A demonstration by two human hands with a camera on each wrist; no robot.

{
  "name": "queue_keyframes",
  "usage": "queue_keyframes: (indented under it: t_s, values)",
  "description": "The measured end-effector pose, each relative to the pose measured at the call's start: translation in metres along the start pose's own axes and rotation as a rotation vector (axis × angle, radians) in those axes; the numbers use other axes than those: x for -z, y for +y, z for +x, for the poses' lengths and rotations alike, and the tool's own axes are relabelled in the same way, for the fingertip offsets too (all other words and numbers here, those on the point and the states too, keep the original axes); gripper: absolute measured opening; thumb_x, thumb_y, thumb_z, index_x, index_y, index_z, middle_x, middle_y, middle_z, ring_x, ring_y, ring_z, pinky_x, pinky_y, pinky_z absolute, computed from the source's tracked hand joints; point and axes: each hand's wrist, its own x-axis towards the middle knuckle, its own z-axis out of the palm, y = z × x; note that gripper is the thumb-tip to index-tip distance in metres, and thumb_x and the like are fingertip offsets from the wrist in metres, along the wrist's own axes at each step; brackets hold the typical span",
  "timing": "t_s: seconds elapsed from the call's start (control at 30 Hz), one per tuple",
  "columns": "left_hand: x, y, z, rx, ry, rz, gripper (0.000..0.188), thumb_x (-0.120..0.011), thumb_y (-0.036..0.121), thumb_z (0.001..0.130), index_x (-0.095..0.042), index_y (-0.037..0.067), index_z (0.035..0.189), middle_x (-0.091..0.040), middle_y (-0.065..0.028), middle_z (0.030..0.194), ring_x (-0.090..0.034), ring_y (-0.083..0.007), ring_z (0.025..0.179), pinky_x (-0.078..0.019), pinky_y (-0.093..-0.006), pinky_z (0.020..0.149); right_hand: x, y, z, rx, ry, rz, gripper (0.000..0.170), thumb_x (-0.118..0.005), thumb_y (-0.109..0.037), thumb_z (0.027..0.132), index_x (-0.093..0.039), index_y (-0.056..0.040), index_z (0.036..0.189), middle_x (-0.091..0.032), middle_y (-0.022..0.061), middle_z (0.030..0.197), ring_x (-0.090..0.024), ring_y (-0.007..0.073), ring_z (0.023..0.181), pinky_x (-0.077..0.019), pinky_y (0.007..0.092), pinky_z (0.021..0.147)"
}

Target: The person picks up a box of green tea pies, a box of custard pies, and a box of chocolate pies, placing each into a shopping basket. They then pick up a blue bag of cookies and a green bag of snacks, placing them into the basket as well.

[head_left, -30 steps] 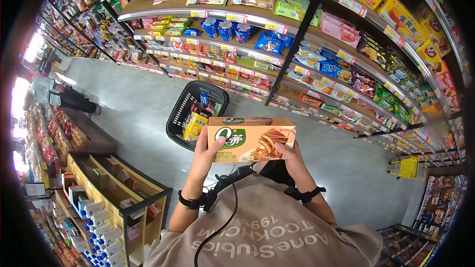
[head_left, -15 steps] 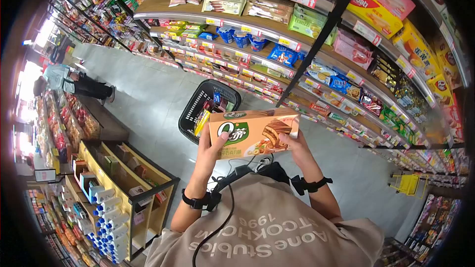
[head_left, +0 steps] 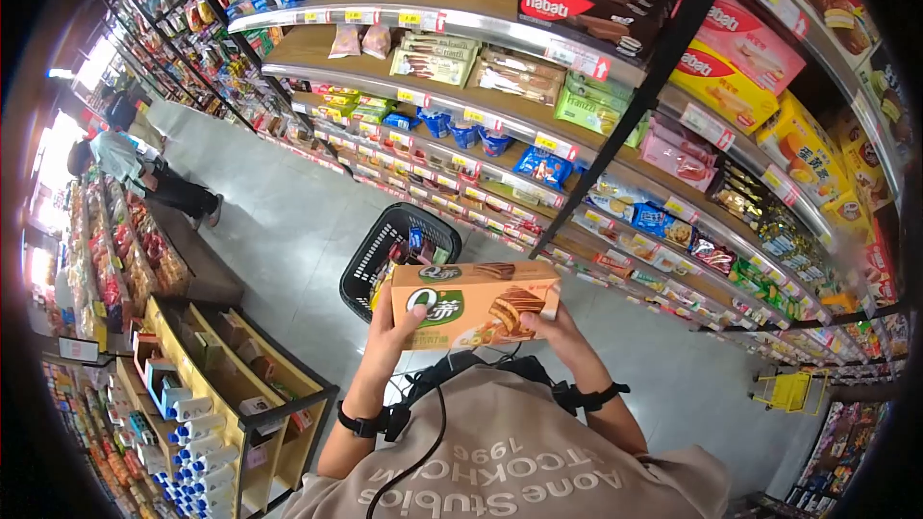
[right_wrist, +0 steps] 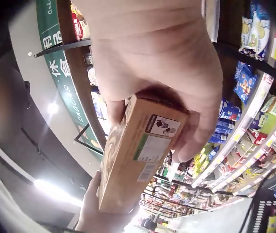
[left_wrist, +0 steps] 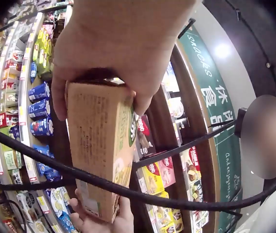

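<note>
An orange-tan carton (head_left: 476, 303), printed with a green oval logo and a picture of layered chocolate cake, is held by its two ends in front of the wearer's shirt (head_left: 538, 432), above the grey floor (head_left: 312, 197). The left hand (head_left: 389, 332) grips the end beside the logo, its thumb on the printed front; the right hand (head_left: 558, 327) grips the opposite end, its thumb near the cake picture. In the wrist views, the fingers of each hand curl over the carton, parted from the thumb by its thickness. The right wrist view shows a narrow side bearing a barcode and a green-and-white label. A black strap (head_left: 362, 422) encircles the left wrist. Beyond the carton, and partly hidden by it, stands a black basket (head_left: 363, 264) containing several items, among them a blue package (head_left: 415, 238). Shelves (head_left: 298, 53) of packaged snacks curve across the far side, including a dark box (head_left: 558, 5) marked "nabati". At the left are a wooden display stand (head_left: 216, 375), white bottles (head_left: 207, 457) with blue caps and, farther off, a person (head_left: 120, 156). A yellow trolley (head_left: 788, 392) stands at the right
</note>
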Motion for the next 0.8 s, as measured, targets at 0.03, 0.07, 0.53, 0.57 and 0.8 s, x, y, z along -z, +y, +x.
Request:
queue_keyframes:
  t_s: [0.03,0.07,0.53,0.57,0.8]
  values:
    - [0.002,-0.006,0.005,-0.017,-0.02,-0.038,0.06,-0.062,0.011,0.092,-0.033,0.001,0.144,-0.055,-0.0122,0.13,-0.055,-0.0195,0.119,-0.0435,-0.0335,0.102,0.004,0.004,0.009,-0.022,-0.035,0.01,0.057,-0.071,-0.013,0.087,-0.046,0.0003,0.136,-0.057,0.0082,0.129,-0.055,0.0172,0.118,-0.0446,0.032,0.1]
    - [0.004,-0.011,0.01,-0.031,-0.023,-0.008,0.06,-0.063,0.013,0.093,-0.034,0.001,0.144,-0.055,-0.0111,0.13,-0.054,-0.018,0.119,-0.0425,-0.0323,0.102,0.014,0.007,0.02,-0.051,-0.069,0.021,0.057,-0.071,-0.012,0.087,-0.046,0.0002,0.136,-0.057,0.0081,0.128,-0.055,0.017,0.118,-0.0448,0.0319,0.1]
    - [0.094,-0.03,0.164,-0.005,-0.443,0.172,0.079,-0.068,0.024,0.093,-0.019,0.001,0.151,-0.046,-0.0146,0.139,-0.042,-0.0177,0.129,-0.0348,-0.0324,0.108,-0.044,0.022,0.08,0.051,0.289,0.024,0.059,-0.071,-0.008,0.086,-0.044,-0.001,0.137,-0.059,0.0084,0.127,-0.058,0.0191,0.116,-0.0442,0.0351,0.102]
    - [0.095,-0.017,0.167,0.033,-0.503,0.082,0.08,-0.068,0.022,0.093,-0.017,0.0,0.151,-0.045,-0.0153,0.14,-0.042,-0.0183,0.13,-0.0339,-0.0325,0.109,-0.047,0.023,0.076,0.026,0.32,0.012,0.058,-0.071,-0.008,0.086,-0.044,-0.001,0.138,-0.058,0.0088,0.127,-0.057,0.0193,0.117,-0.044,0.0351,0.102]
    - [0.116,-0.013,0.21,0.112,-0.71,0.086,0.073,-0.065,0.015,0.094,-0.02,0.002,0.15,-0.044,-0.0112,0.138,-0.041,-0.0166,0.128,-0.0356,-0.0324,0.107,-0.072,0.033,0.087,-0.018,0.381,-0.033,0.06,-0.073,-0.008,0.086,-0.043,-0.0017,0.137,-0.058,0.0081,0.127,-0.057,0.0173,0.115,-0.0464,0.0323,0.099]
